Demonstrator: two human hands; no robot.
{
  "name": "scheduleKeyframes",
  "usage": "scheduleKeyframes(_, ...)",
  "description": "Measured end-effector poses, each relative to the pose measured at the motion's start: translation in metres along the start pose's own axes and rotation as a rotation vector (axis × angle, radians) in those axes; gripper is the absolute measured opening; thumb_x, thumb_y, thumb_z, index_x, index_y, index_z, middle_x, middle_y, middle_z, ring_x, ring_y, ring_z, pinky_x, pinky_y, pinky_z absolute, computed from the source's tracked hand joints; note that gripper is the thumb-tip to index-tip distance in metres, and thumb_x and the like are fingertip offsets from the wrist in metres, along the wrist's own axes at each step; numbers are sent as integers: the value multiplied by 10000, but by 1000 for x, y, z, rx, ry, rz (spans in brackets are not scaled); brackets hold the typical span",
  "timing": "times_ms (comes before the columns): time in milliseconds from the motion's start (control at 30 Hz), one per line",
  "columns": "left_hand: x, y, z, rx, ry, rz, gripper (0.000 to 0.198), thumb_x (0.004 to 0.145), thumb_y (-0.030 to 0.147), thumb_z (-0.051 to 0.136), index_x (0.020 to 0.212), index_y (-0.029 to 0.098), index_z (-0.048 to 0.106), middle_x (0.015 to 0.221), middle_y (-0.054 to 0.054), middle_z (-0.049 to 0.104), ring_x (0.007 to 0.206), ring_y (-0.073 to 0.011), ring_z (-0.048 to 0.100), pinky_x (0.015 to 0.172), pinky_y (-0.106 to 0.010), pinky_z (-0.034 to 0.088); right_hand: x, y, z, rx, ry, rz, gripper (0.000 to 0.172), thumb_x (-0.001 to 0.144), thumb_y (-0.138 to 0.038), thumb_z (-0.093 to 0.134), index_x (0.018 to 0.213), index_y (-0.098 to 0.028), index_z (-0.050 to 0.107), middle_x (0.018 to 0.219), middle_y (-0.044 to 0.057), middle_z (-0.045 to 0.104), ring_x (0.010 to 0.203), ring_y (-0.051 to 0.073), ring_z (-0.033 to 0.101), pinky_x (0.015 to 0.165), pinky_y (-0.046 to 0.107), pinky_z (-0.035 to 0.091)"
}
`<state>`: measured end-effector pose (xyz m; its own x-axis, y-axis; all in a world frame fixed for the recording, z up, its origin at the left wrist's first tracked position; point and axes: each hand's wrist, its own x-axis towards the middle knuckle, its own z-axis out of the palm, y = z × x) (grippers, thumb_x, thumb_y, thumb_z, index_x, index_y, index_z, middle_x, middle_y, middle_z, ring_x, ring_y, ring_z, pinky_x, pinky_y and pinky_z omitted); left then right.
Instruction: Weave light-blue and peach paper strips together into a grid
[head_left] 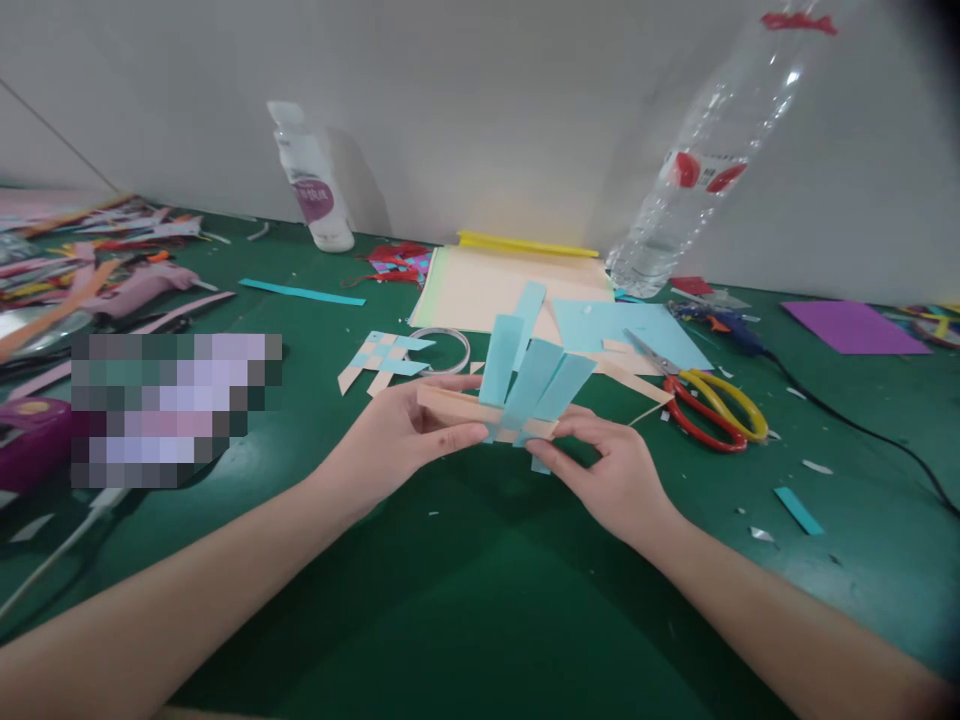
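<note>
Between both hands, above the green table, is a piece of woven paper strips (517,400), with blue strips standing up and peach strips running across. My left hand (409,425) pinches its left end, thumb in front and fingers behind. At the lower right edge, my right hand (607,460) grips it between thumb and fingers. Just beyond my left hand lies a finished-looking woven paper fish shape (385,355) in blue and peach, beside a roll of clear tape (466,350). Scissors (709,410) with red and yellow handles rest right of my right hand, blades partly open.
Peach paper (480,285) and a blue sheet (667,340) lie behind the hands. A white bottle (313,185) and a tall clear bottle (697,170) stand near the wall. A blue glue gun (731,325) trails its cord rightward. Paper scraps and a pixelated device (176,410) lie left.
</note>
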<state>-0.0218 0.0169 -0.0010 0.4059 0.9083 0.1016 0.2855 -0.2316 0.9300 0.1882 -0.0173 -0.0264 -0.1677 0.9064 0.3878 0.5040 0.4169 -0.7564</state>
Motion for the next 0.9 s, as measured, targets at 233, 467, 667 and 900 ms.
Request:
scheduleKeyframes(233,-2,2,7,-281,-91,-113,112,765,229,670,855,213,736,859,-21,742,783,-184,704,766,-306,591,-4,-4,1,8,-2,37,131,800,-318,617,721,-228,669,735,9,683,661,166,630,576,287,504)
scheduleKeyframes(467,-1,0,8,-262,-72,-102,148,775,206,662,902,231,734,898,-13,739,802,-169,702,764,-284,597,-1,-2,2,50,-44,100,185,794,-376,619,737,-212,685,723,7,673,644,151,614,557,257,483)
scheduleKeyframes(667,-1,1,10,-184,-70,-88,135,753,188,675,867,223,738,843,-12,744,734,-176,708,730,-300,604,-1,-2,2,-22,-87,120,229,784,-404,626,705,-197,684,651,9,664,601,156,606,518,262,447)
scheduleKeyframes(900,0,5,8,-95,-15,-134,77,747,239,686,734,196,749,739,-6,745,729,-173,708,728,-249,581,-3,0,2,-21,-63,126,241,792,-393,619,686,-190,693,646,17,684,596,162,626,524,263,449)
